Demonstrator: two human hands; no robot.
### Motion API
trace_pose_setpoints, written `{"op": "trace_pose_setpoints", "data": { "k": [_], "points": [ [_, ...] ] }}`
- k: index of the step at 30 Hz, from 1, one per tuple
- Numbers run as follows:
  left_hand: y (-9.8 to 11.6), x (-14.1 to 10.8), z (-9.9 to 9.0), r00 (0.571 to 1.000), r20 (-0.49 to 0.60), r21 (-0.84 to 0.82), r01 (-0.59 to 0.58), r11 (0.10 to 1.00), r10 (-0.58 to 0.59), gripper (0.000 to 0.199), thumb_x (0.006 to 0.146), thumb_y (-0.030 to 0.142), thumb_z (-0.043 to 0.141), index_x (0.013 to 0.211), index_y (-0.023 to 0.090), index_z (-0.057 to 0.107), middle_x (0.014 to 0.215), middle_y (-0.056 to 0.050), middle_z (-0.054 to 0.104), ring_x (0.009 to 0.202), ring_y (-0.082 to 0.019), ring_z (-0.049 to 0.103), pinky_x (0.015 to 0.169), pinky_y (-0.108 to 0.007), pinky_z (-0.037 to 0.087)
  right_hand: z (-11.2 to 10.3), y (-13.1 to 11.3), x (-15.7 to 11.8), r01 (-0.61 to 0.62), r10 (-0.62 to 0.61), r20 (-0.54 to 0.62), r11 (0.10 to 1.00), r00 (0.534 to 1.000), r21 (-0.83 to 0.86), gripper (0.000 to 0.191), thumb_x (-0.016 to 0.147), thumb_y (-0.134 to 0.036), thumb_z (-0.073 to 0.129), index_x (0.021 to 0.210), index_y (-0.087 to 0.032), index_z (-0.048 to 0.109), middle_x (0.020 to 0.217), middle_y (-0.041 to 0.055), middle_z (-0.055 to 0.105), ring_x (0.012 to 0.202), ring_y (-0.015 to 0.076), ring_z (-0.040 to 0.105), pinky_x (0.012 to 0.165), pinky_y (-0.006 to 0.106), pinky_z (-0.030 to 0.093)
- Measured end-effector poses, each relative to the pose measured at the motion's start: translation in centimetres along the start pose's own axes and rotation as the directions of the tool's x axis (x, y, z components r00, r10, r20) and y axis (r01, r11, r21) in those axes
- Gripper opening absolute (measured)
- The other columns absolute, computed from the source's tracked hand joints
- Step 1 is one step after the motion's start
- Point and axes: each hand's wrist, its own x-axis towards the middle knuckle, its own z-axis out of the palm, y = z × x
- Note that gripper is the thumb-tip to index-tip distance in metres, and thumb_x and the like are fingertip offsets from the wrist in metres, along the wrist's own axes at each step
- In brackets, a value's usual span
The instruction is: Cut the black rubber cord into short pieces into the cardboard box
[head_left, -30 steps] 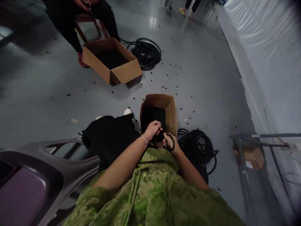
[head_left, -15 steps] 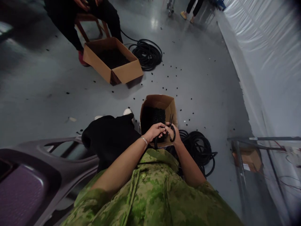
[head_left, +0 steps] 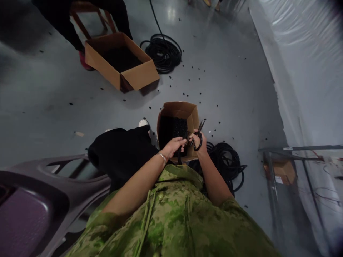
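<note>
Black-handled scissors (head_left: 198,137) are in my right hand (head_left: 199,142), their blades pointing up and away over the right wall of a cardboard box (head_left: 193,113). My left hand (head_left: 174,145), with a bracelet at the wrist, pinches the end of a black hose (head_left: 179,156) above the near part of that box. A small gap separates the two hands. Small black pieces (head_left: 180,127) lie inside the box. Beside the box, at the right, a coil of black hose (head_left: 225,160) rests on the floor.
A larger open cardboard box (head_left: 139,75) stands in front of a seated person (head_left: 118,14), near another hose coil (head_left: 167,53). Small black bits dot the floor. A purple chair (head_left: 24,217) is at the left, a metal frame (head_left: 297,148) at the right.
My hands have drawn slightly apart, and the scissors have tilted to the right. The whole view has shifted, so the boxes and coils appear a little higher.
</note>
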Motion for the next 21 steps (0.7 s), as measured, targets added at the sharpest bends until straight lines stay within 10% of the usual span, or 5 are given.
{"op": "trace_pose_setpoints", "data": {
  "k": [5,12,16,21],
  "points": [
    [2.7,0.2,-2.1,0.9,-0.316,-0.196,-0.371,0.907,0.3,0.025,0.084,0.037,0.073,0.081,0.018,0.056,0.058,0.007,0.049,0.047,-0.005,0.044,0.048,-0.017,0.04,-2.2,0.8,-1.3,-0.058,0.063,0.077,0.996,0.995,-0.066,0.05,0.071,-0.046,0.075,0.111,-0.018,0.064,0.07,-0.0017,0.068,0.055,0.0118,0.061,0.054,0.024,0.048],
    [6.4,-0.8,-5.4,0.794,-0.42,-0.358,-0.59,0.724,0.439,0.031,0.087,0.045,0.071,0.079,0.023,0.051,0.056,0.008,0.05,0.046,-0.005,0.046,0.051,-0.017,0.04,-12.0,3.6,-5.4,-0.21,0.196,-0.108,0.968,0.975,-0.135,0.047,0.067,-0.042,0.074,0.105,-0.016,0.065,0.066,-0.0018,0.066,0.052,0.0125,0.058,0.047,0.022,0.042],
    [7.4,-1.5,-5.7,0.804,-0.421,-0.458,-0.588,0.666,0.42,0.027,0.096,0.044,0.059,0.08,0.023,0.053,0.055,0.007,0.047,0.047,-0.007,0.041,0.054,-0.02,0.04,-15.5,6.6,-8.3,-0.351,0.324,-0.158,0.917,0.933,-0.191,0.037,0.061,-0.035,0.076,0.092,-0.016,0.066,0.054,-0.0053,0.06,0.046,0.0113,0.053,0.044,0.02,0.039],
    [8.9,-3.4,-5.7,0.838,-0.379,-0.598,-0.546,0.587,0.393,0.034,0.107,0.03,0.029,0.087,0.018,0.054,0.057,0.005,0.047,0.049,-0.007,0.036,0.059,-0.02,0.042,-14.5,9.9,-11.9,-0.496,0.486,-0.099,0.859,0.868,-0.127,0.029,0.065,-0.04,0.073,0.08,-0.016,0.064,0.047,-0.0074,0.054,0.041,0.0111,0.049,0.041,0.02,0.038]
  ]
}}
